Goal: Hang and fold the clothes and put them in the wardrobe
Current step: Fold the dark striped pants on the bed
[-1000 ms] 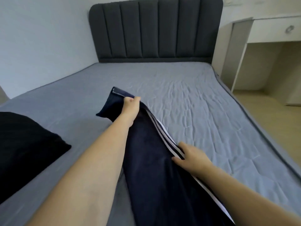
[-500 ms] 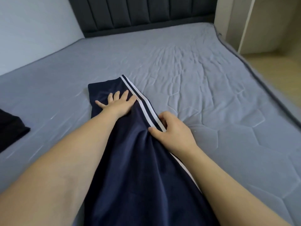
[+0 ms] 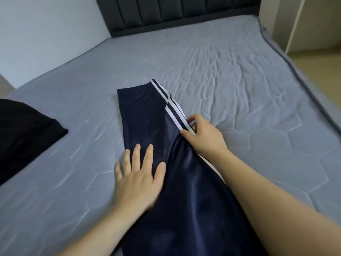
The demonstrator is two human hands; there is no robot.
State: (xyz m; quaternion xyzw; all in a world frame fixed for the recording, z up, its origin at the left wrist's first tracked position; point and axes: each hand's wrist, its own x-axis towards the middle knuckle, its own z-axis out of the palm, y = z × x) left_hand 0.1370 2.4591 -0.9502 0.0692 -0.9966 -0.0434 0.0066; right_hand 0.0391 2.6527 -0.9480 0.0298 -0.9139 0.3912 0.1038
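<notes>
Navy track pants (image 3: 147,115) with white side stripes lie lengthwise on the grey mattress (image 3: 239,89), their far end toward the headboard. My left hand (image 3: 138,178) lies flat with spread fingers, partly on the pants' left edge and partly on the mattress. My right hand (image 3: 203,137) pinches the striped right edge of the pants between thumb and fingers. The near part of the pants runs under my forearms and out of the bottom of the view.
A black garment (image 3: 24,137) lies on the mattress at the left. The dark padded headboard (image 3: 175,13) stands at the far end against a pale wall. Right of the bed are white furniture (image 3: 295,24) and wooden floor (image 3: 321,65).
My left hand let go of the pants' far end, laid it flat, then slid back along the left edge toward me. My right hand moved up the striped edge and pinches it.
</notes>
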